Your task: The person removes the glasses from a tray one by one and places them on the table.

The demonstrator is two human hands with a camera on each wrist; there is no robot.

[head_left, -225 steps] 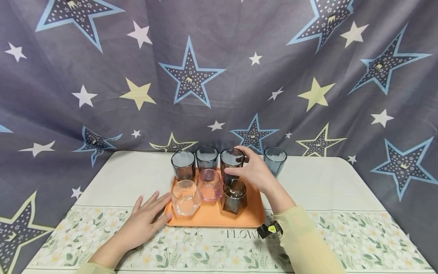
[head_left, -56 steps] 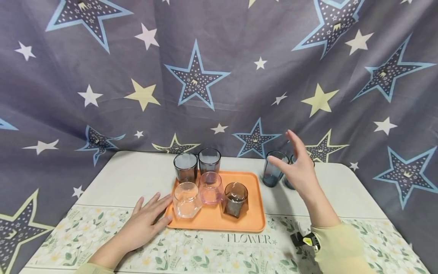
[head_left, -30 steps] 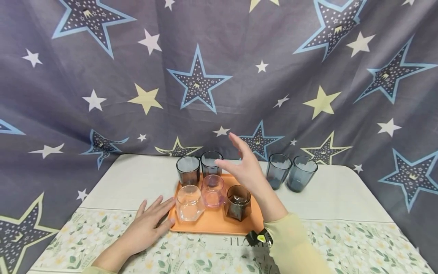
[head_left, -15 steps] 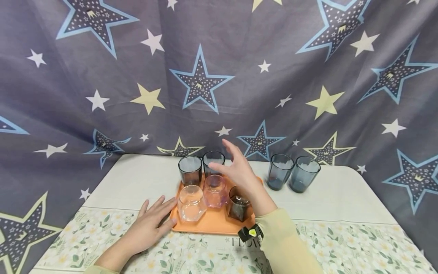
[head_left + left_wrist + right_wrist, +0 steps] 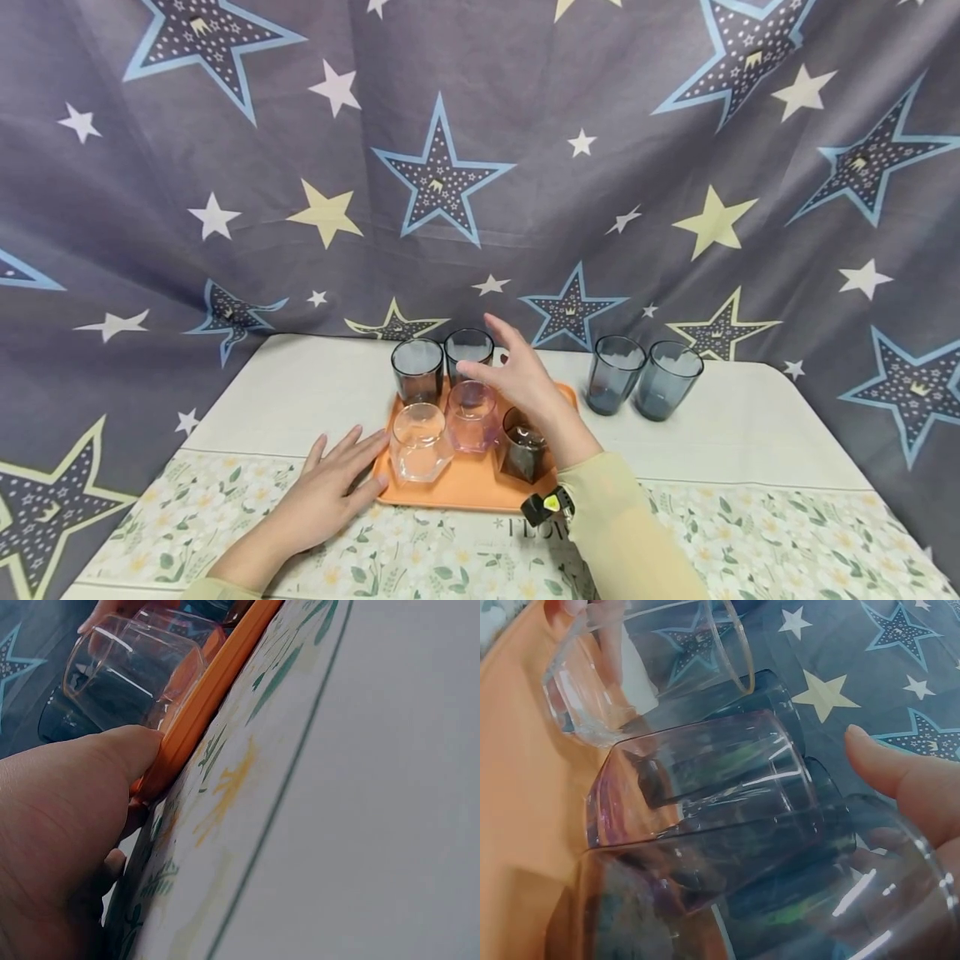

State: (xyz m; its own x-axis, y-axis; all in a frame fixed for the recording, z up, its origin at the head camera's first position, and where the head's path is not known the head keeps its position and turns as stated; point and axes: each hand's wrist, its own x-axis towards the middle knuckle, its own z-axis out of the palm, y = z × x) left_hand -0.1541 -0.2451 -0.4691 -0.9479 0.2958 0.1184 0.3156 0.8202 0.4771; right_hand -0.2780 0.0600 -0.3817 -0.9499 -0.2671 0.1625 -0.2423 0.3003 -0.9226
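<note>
The orange tray (image 5: 480,496) is touched at its edge by the left hand (image 5: 322,500), its fingers laid nearly straight. By the right hand (image 5: 525,383), thumb and finger spread wide, nothing is seen gripped. The back tall glass (image 5: 463,350) is just by its thumb; another tall glass (image 5: 418,375) is farther left, and two blue glasses (image 5: 615,379) are well to its right. Nearer than that hand are a clear cup (image 5: 420,450), a pink cup (image 5: 472,425) and a brown cup (image 5: 522,454). The glass is best held by its sides, wrist kept high so the brown cup is not knocked. From the right wrist, a gap is shown beside one fingertip, hidden from the head.
</note>
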